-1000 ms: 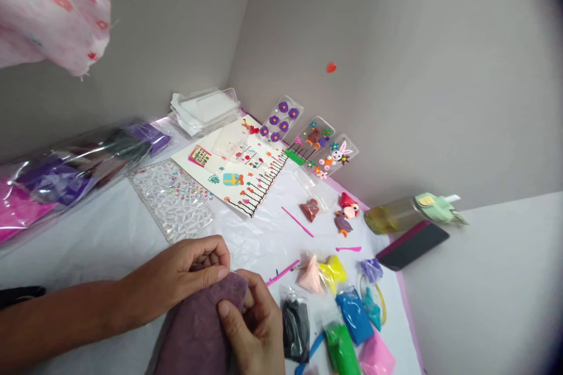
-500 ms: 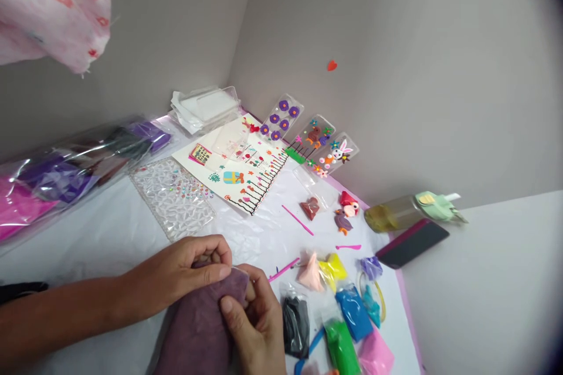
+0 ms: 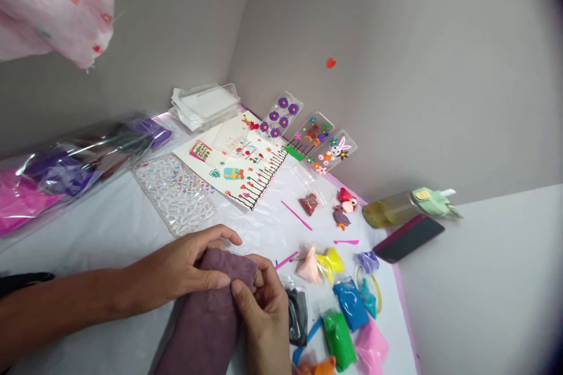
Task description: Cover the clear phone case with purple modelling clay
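A long slab of dull purple modelling clay [image 3: 202, 325] rises from the lower edge, its upper end between my two hands. My left hand [image 3: 187, 272] has its thumb pressed across the front near the top, with the index finger lifted off and the other fingers partly hidden behind. At the upper right corner, my right hand [image 3: 264, 304] pinches the clay between thumb and fingers. Beside my right hand lie bags of clay: black [image 3: 298, 316], green [image 3: 338, 340] and blue [image 3: 350, 303]. A pink stick tool [image 3: 287, 260] sits just past the right fingers.
Behind are a decorated sheet [image 3: 209, 179], a textured clear case [image 3: 176, 202] with small gems, and decorated phone cases [image 3: 281, 116] against the wall. A bottle [image 3: 391, 211] and a phone [image 3: 411, 238] stand at right. Bagged clay [image 3: 65, 173] lines the left.
The clay's top end has come up higher and more of it shows. My left index finger has straightened away from it, while the right hand still pinches the corner. The view shifted slightly.
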Demonstrator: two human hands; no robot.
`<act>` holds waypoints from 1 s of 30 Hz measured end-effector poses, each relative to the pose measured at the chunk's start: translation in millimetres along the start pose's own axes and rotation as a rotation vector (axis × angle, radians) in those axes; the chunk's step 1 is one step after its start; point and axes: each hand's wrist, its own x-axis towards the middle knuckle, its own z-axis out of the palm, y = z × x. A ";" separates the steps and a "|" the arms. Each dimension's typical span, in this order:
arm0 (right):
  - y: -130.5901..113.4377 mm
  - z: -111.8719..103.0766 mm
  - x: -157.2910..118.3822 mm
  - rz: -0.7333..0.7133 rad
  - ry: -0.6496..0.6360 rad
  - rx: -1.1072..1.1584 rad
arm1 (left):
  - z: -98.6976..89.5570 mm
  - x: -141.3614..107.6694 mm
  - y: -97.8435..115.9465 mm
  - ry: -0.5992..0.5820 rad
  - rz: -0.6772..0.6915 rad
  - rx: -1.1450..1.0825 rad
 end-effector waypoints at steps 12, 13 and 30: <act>2.0 -3.3 2.4 -0.091 0.143 -0.086 | 1.2 -0.2 -7.6 -0.123 0.039 -0.128; 1.7 -3.4 2.6 -0.098 0.142 -0.084 | 1.1 -0.1 -7.2 -0.134 0.051 -0.125; -1.9 6.7 0.3 -0.098 0.004 -0.068 | -1.9 1.5 -2.7 -0.082 0.098 -0.149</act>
